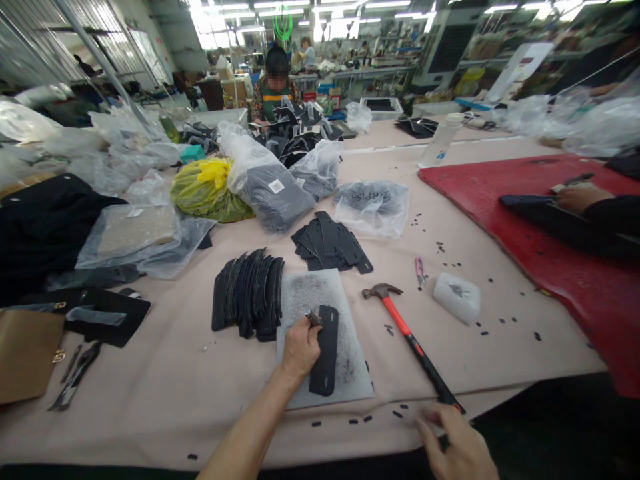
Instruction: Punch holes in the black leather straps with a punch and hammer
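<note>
My left hand is closed around a short metal punch, over the left edge of a black strip. The strip lies lengthwise on a grey-white board speckled with dark marks, and has a small slot near each end. At the lower right, my right hand is slightly blurred, thumb and fingers apart, beside the handle end of a claw hammer with a red and black handle. A dense row of black strips stands left of the board. Behind it lies a loose fanned pile of strips.
Pink-handled snips and a white wrapped block lie right of the hammer. Small black cut-outs dot the table. Bagged goods stand behind. Another person's hand works over a red mat.
</note>
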A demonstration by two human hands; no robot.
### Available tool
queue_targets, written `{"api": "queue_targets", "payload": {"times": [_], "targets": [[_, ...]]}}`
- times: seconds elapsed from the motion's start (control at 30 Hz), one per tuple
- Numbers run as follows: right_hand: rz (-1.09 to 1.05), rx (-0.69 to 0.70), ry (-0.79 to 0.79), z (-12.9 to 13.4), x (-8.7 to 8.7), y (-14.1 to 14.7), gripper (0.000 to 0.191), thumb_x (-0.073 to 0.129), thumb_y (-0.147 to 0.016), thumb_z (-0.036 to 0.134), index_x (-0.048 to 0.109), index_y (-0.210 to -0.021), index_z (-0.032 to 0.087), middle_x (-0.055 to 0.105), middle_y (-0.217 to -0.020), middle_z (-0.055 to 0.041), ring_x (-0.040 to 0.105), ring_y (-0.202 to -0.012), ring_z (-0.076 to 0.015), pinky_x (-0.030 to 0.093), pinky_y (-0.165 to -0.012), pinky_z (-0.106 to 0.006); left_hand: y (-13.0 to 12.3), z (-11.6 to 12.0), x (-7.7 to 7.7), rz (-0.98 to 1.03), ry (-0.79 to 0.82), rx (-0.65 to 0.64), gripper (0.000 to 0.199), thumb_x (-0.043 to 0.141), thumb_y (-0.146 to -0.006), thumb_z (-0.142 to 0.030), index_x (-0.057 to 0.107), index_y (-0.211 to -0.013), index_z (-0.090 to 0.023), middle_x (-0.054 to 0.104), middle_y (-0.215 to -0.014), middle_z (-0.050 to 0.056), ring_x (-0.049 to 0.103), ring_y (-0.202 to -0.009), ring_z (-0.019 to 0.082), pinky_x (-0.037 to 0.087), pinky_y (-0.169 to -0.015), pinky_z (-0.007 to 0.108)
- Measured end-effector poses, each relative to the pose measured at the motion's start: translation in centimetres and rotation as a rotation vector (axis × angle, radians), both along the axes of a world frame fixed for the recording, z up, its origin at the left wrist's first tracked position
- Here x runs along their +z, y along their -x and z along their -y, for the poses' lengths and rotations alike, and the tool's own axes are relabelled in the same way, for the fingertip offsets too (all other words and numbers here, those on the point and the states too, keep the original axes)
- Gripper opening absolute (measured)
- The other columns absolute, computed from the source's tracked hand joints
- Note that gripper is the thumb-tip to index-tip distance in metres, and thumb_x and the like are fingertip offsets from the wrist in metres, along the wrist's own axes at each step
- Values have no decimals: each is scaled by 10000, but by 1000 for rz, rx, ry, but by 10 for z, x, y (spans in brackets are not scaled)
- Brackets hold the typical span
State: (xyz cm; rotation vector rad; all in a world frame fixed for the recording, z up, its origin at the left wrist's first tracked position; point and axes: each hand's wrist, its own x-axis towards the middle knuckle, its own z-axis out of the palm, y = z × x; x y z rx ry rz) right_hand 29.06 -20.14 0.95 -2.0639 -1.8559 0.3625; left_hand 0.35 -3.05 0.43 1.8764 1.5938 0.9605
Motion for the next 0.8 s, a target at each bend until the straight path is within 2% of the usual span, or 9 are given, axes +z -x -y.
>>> {"api": "queue_targets", "payload": {"times": [0.03,0.1,0.2,0.27,0.4,0.6,0.7,0.8], "targets": [[-6,51,-85,-14,9,23,257,515,-885,430,587,-1035,234,660,-1076,-135,625,-1022,-307,477,-892,-503,0,0,1,8,7,0,222,481,-867,-138,655,-999,-180,733,-968,85,689,-954,239,542,-873,366],[6,211,-135,-40,21,66,446,547,-882,425,502,-1277,222,556,-1320,-147,517,-1210,-327,392,-1003,-534,0,-1,3,41,19,-1,231,486,-859,-140,658,-1008,-183,738,-979,76,692,-946,232,545,-863,355],[70,390,-100,-66,24,114,617,574,-856,371,389,-1424,213,366,-1512,-126,328,-1371,-359,206,-1103,-607,2,0,6,134,0,23,230,481,-865,-156,666,-999,-178,740,-978,65,693,-941,212,548,-859,331],[110,466,-65,-79,19,130,663,573,-850,350,358,-1454,180,304,-1546,-124,248,-1410,-367,132,-1116,-629,6,3,7,192,-18,63,224,473,-877,-175,673,-977,-176,739,-971,63,691,-939,201,547,-859,317],[151,508,-11,-111,15,132,618,516,-884,300,355,-1460,143,268,-1560,-128,204,-1430,-342,82,-1120,-641,14,10,10,244,-1,122,220,483,-887,-212,689,-956,-174,740,-968,68,692,-934,206,548,-854,318],[76,636,41,-168,22,120,606,485,-877,250,345,-1464,192,300,-1554,-88,190,-1438,-312,112,-1115,-647,14,14,15,304,29,112,211,501,-875,-212,694,-944,-164,740,-937,67,694,-894,203,557,-822,317],[6,639,25,-177,18,118,559,486,-883,283,394,-1426,186,338,-1534,-106,196,-1438,-301,135,-1115,-641,10,10,17,321,51,59,216,505,-872,-204,703,-949,-167,741,-954,64,692,-907,198,556,-833,313],[-47,613,-20,-176,13,116,464,499,-892,298,480,-1344,195,387,-1506,-105,220,-1430,-297,136,-1117,-636,9,5,17,326,71,11,218,509,-871,-199,712,-946,-173,742,-965,59,688,-940,198,549,-867,317]]}}
